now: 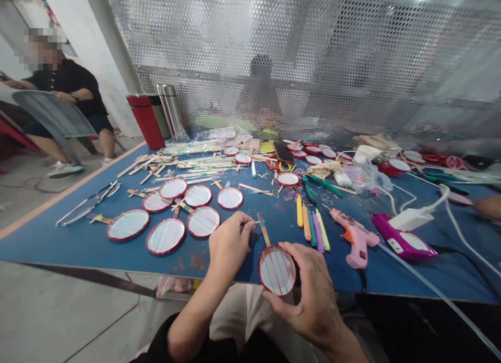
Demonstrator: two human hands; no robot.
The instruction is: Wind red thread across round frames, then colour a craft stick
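Note:
My right hand (309, 295) grips a round paper disc with a red rim (277, 270) at its edge, and red strings or bands cross its white face. A striped wooden stick handle (264, 230) rises from the disc across the blue table (238, 264). My left hand (230, 243) sits just left of that handle, its fingertips pinched together close to the stick's top. Whatever they pinch is too small to make out. Several similar red-rimmed discs (198, 196) lie on the table to the left.
Loose wooden sticks (195, 166) lie at the back, with coloured sticks (309, 225), a pink glue gun (354, 237), green pliers (323, 185) and a magenta device (403, 238) to the right. A perforated metal screen (274, 55) stands behind. A seated person (66, 86) is at far left.

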